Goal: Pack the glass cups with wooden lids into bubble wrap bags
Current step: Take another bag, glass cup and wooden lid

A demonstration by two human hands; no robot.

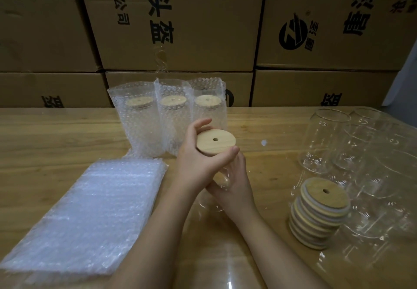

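Observation:
At the table's middle, my left hand (197, 164) grips a round wooden lid (215, 141) with a centre hole, fingers and thumb curled round its rim. The lid sits on top of a clear glass cup (213, 205), which is tilted toward me. My right hand (237, 185) holds the cup's side from the right. To the left lies a flat stack of bubble wrap bags (90, 209). Behind my hands stand three lidded cups in bubble wrap bags (140, 119).
A stack of wooden lids (320, 212) stands at the right, with several empty glass cups (322, 140) behind and beside it. Cardboard boxes (180, 29) form a wall along the far edge of the wooden table (56, 135).

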